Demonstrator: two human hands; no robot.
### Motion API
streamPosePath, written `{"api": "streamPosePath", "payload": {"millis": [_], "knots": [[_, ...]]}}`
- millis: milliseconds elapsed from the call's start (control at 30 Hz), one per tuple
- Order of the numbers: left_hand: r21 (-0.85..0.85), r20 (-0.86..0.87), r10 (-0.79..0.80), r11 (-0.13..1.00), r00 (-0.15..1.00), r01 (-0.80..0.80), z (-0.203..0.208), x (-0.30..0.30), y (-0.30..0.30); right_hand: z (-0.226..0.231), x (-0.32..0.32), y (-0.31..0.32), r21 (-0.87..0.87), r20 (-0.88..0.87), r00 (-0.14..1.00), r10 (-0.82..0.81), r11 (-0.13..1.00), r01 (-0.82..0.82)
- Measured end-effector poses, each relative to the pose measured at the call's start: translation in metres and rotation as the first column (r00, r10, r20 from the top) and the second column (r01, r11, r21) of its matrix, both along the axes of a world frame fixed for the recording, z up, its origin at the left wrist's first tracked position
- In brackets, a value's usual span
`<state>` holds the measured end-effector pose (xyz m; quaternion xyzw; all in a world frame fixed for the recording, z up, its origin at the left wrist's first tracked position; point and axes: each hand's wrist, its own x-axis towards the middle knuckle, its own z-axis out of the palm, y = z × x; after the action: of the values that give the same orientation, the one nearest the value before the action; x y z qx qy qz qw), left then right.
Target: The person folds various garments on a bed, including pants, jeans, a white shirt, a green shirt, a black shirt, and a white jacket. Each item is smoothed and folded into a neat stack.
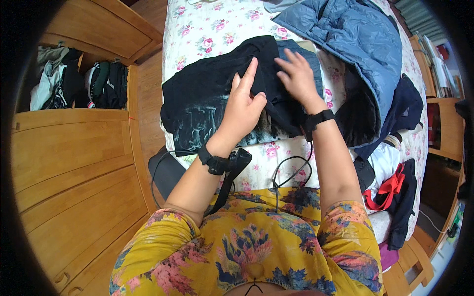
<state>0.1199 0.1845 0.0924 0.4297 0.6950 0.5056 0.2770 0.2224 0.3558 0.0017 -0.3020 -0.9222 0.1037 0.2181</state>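
Observation:
A black garment (202, 81) with a pale, streaky pattern along its near side lies spread on the bed. Some blue denim-like cloth (313, 63) shows from under its right side. Over the middle of the black garment is my left hand (243, 106), open, its index finger stretched forward and its thumb out to the side. To the right, my right hand (299, 81) is open above the edge between the black garment and the blue cloth, fingers spread and slightly blurred. Neither hand holds anything; whether the fingertips touch the cloth, I cannot tell.
The bed has a white floral sheet (212, 27). A blue-grey puffy jacket (345, 37) lies at the far right, with a red strap (390, 187) and dark clothes nearer. At left stands a wooden cabinet (74, 153) with clothes (101, 84) inside. A black cable (291, 159) loops near my wrists.

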Motion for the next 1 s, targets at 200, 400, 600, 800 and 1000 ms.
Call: {"api": "streamPosePath", "payload": {"millis": [200,400,600,800,1000], "knots": [[-0.029,0.023,0.017,0.999,1.0,-0.016,0.011,0.005,-0.01,0.0,-0.002,-0.027,-0.029,0.084,0.947,0.309,0.951,-0.308],[-0.02,0.013,-0.018,1.0,1.0,0.019,0.012,0.009,-0.007,0.006,0.03,-0.031,-0.537,0.037,0.872,0.488,0.746,-0.394],[0.117,-0.222,0.014,0.993,0.975,0.013,-0.019,0.003,0.07,0.015,0.076,-0.018,-0.992,-0.12,0.961,-0.248,0.078,-0.103],[-0.057,-0.257,-0.222,0.975,0.941,0.215,-0.078,0.003,0.078,-0.007,0.106,-0.026,-0.961,-0.033,0.992,-0.123,0.275,0.002],[-0.046,-0.39,0.13,0.986,0.912,-0.16,-0.127,-0.037,-0.037,-0.039,0.112,-0.038,-0.679,0.079,0.996,-0.042,0.729,0.085]]}}
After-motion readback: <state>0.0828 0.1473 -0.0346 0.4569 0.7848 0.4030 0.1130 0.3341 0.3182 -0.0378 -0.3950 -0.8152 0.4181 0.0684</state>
